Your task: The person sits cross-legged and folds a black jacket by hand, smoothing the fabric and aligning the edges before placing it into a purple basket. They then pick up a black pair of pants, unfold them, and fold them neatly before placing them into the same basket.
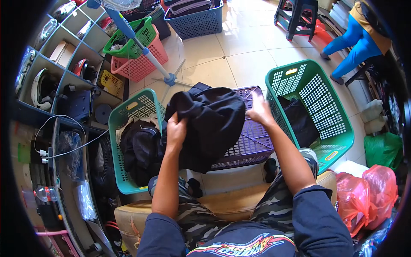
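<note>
My left hand (176, 130) grips the near left edge of a black cloth garment (212, 112), which hangs bunched in front of me. Beneath it is an upturned purple plastic crate (257, 135), largely covered by the fabric. Just right of the garment, above the crate, my right hand (259, 109) is blurred, with thumb and fingers apart and nothing visible in it. On the left, a green plastic basket (114, 154) holds a heap of dark clothes (139, 144). The taller green basket (348, 138) on the right has a folded dark garment (300, 120) at its bottom.
A pedestal fan (151, 56) stands ahead, beside stacked green (112, 49) and pink (141, 69) baskets. Farther off are a blue basket (199, 24) of clothes and a plastic stool (298, 19). Shelves (70, 61) line the left; pink bags (369, 196) sit right. Another person (353, 38) stands far right.
</note>
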Demonstrator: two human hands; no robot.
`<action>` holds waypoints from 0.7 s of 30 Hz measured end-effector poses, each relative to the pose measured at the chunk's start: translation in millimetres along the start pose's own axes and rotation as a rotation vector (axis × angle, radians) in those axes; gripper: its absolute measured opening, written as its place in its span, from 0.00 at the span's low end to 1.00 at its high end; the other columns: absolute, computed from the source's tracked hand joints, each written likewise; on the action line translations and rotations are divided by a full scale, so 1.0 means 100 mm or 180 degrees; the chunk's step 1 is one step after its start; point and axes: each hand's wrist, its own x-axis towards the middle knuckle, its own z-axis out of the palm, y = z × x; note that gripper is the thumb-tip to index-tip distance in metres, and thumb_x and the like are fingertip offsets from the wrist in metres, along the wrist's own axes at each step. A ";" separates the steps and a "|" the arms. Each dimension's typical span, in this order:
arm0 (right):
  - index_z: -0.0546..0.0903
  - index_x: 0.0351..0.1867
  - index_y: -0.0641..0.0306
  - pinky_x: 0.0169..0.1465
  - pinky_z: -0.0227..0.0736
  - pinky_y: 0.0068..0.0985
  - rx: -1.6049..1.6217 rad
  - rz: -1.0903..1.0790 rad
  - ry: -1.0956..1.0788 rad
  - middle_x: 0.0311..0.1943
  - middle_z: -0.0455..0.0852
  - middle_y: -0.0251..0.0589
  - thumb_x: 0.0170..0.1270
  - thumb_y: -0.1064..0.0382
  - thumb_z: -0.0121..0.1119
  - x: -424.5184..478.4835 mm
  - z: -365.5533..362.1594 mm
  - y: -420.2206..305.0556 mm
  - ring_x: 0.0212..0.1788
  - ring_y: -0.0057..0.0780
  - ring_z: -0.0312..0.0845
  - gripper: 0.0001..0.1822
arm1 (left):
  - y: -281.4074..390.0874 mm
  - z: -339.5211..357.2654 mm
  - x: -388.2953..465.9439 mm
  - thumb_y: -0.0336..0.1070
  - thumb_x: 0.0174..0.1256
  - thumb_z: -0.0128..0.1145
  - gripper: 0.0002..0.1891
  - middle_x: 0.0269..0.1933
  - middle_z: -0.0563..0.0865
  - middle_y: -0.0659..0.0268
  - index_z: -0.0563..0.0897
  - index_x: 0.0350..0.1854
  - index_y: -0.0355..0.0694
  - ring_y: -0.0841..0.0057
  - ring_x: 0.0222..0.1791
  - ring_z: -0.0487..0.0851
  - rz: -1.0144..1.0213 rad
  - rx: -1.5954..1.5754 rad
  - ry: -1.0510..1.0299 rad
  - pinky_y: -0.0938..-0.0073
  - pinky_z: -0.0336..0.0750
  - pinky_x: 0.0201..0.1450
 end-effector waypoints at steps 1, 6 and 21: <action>0.62 0.63 0.65 0.65 0.59 0.35 0.0174 0.0093 -0.0844 0.57 0.69 0.61 0.45 0.60 0.64 -0.02 0.10 0.01 0.63 0.46 0.62 0.41 | 0.05 -0.06 -0.01 0.31 0.67 0.47 0.11 0.42 0.84 0.63 0.79 0.47 0.35 0.78 0.42 0.81 -0.0064 -0.0246 -0.0009 0.77 0.74 0.47; 0.63 0.63 0.65 0.58 0.66 0.28 0.3053 -0.0674 -0.1831 0.49 0.79 0.42 0.51 0.60 0.65 -0.26 0.41 -0.31 0.53 0.34 0.73 0.37 | 0.14 -0.12 -0.08 0.34 0.70 0.45 0.12 0.44 0.83 0.62 0.77 0.49 0.36 0.75 0.42 0.82 -0.0366 -0.1443 -0.0257 0.76 0.76 0.48; 0.79 0.40 0.69 0.46 0.74 0.32 0.2079 -0.0573 0.2181 0.34 0.84 0.55 0.49 0.71 0.50 0.29 -0.56 0.12 0.39 0.48 0.82 0.15 | 0.29 -0.80 0.03 0.31 0.66 0.50 0.11 0.42 0.84 0.63 0.78 0.46 0.31 0.78 0.38 0.81 0.0354 -0.0691 0.1232 0.79 0.73 0.43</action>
